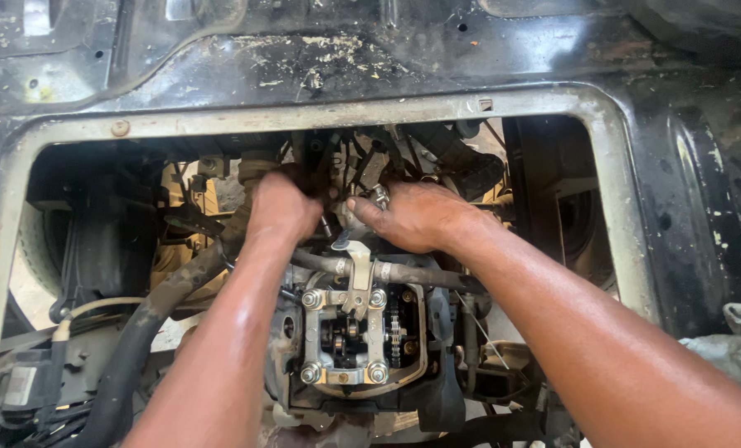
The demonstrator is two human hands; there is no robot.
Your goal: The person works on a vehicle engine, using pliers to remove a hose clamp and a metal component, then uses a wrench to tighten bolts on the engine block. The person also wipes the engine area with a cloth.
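Observation:
Both my hands reach down through a rectangular opening in a black vehicle floor panel (370,66) into an engine bay. My left hand (281,206) is curled deep among hoses and dark parts at the top of the engine; what it grips is hidden. Beside it, my right hand (412,214) pinches a small shiny metal fitting (379,197) between fingertips. Below the hands sits an engine's open cylinder head (345,336), with rocker parts, four corner nuts and a timing chain sprocket (393,332) exposed.
A grimy rubber hose (150,311) runs down left of the engine. A metal pipe (403,272) crosses under my right wrist. A wheel (569,211) shows through the opening's right side. A grey rag (739,340) lies on the panel at right. Wiring clusters sit lower left.

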